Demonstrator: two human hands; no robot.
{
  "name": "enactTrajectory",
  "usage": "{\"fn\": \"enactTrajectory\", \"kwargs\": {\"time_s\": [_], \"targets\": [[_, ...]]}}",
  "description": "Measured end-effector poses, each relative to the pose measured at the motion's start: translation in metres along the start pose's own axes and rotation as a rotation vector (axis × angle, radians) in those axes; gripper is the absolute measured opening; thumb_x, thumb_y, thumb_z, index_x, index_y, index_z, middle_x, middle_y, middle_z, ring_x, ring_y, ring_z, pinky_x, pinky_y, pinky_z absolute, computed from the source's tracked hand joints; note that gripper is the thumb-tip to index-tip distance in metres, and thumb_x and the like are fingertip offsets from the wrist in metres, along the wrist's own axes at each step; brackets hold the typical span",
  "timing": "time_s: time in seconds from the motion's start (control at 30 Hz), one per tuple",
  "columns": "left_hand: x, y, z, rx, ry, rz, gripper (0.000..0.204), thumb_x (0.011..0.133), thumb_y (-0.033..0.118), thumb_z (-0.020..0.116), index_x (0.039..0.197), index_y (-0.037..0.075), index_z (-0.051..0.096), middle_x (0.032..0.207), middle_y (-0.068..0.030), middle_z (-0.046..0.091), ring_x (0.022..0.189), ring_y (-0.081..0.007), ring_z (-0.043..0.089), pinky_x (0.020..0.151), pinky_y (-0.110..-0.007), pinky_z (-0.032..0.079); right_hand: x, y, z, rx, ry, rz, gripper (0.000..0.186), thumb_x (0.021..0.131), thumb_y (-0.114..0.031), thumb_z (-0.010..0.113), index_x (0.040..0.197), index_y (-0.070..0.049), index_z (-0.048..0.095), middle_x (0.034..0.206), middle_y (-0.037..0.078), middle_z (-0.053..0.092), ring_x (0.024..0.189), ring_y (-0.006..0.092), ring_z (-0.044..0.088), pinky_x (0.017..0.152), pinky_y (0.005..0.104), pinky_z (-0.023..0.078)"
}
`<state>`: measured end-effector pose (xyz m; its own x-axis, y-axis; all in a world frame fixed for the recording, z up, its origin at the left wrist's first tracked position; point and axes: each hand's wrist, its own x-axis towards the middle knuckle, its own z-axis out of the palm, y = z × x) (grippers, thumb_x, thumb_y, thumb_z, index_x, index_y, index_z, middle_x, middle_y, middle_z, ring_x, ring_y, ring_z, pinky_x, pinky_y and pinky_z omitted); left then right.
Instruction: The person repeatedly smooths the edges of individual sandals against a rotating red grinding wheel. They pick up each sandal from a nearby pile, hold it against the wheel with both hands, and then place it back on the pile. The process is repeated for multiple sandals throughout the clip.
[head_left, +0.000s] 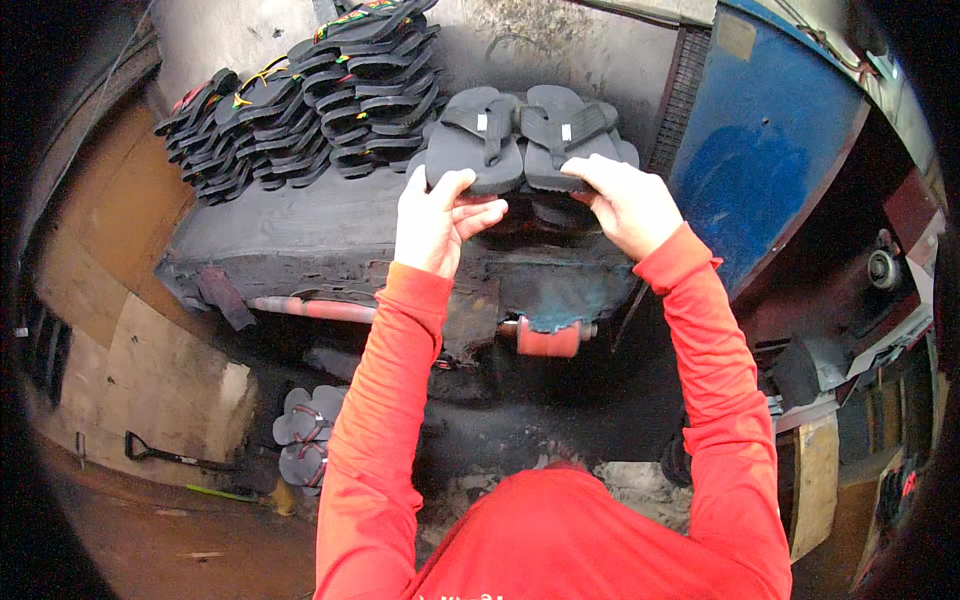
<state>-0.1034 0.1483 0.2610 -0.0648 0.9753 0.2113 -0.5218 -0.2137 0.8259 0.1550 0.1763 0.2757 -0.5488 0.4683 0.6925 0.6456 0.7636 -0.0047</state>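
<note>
A pair of black flip-flops lies side by side on top of other dark footwear, straps up, each with a small white tag on its strap. At the near end of the left flip-flop (470, 165), my left hand (440, 220) rests its thumb against the edge, with the other fingers loosely spread below. My right hand (625, 205) pinches the near end of the right flip-flop (556, 155), thumb on top and fingertips under the sole. What lies beneath the pair is mostly hidden.
Tall stacks of black flip-flops (370, 100) with coloured straps stand left on the dark bench (290, 225). An orange-red roller (548, 337) sits under its front edge. A blue panel (765, 140) rises at right. More flip-flops (305, 430) lie low at left, near a black-handled tool (175, 455).
</note>
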Motion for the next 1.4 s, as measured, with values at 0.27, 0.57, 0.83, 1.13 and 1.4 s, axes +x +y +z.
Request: {"fn": "enactTrajectory", "kwargs": {"time_s": [0.27,0.57,0.83,1.13,1.4], "targets": [[-0.001,-0.005,-0.015,-0.053,0.014,0.079,0.026,0.094,0.007,0.059,0.117,0.001,0.049,0.1,-0.0114,0.061,0.075,-0.0334,0.072,0.068,-0.04,0.064,-0.01,-0.008,0.009,-0.142,0.108,-0.045,0.04,0.087,-0.006,0.062,0.126,-0.011,0.06,0.117,0.014,0.067,0.108,0.0332,0.064,0.092,0.0428,0.053],[0.009,0.008,-0.015,0.042,-0.014,-0.012,0.037,0.094,0.008,0.062,0.128,-0.001,0.05,0.102,-0.0069,0.06,0.083,-0.0227,0.068,0.076,-0.038,0.064,-0.008,-0.005,-0.003,0.026,0.034,0.04,0.039,0.085,0.003,0.065,0.122,-0.007,0.063,0.115,0.018,0.068,0.108,0.0361,0.066,0.094,0.0394,0.053],[-0.011,0.015,-0.035,0.312,0.19,0.052,0.045,0.098,0.036,0.065,0.125,0.002,0.055,0.095,-0.0165,0.07,0.072,-0.0227,0.07,0.058,-0.029,0.056,-0.017,-0.009,-0.01,0.02,0.098,0.086,0.062,0.081,-0.01,0.076,0.139,-0.01,0.055,0.137,0.02,0.057,0.131,0.0365,0.053,0.111,0.0403,0.041],[0.012,-0.03,-0.066,0.8,0.132,0.479,0.155,0.049,0.041,0.099,0.16,0.008,-0.006,0.164,-0.0213,0.01,0.15,-0.0356,0.02,0.121,-0.044,0.023,-0.039,-0.027,0.033,0.279,0.397,0.571,0.159,0.052,-0.034,0.099,0.157,-0.004,-0.015,0.163,0.03,0.009,0.152,0.0381,0.014,0.124,0.0443,0.017],[0.025,-0.077,-0.027,0.769,0.139,0.588,0.155,0.052,0.039,0.098,0.158,0.007,-0.01,0.163,-0.0235,0.006,0.151,-0.0334,0.013,0.123,-0.044,0.013,-0.043,0.006,0.059,0.567,0.29,0.635,0.159,0.054,-0.029,0.099,0.156,-0.013,-0.022,0.154,0.03,0.034,0.141,0.0361,0.039,0.116,0.0401,0.035]]}}
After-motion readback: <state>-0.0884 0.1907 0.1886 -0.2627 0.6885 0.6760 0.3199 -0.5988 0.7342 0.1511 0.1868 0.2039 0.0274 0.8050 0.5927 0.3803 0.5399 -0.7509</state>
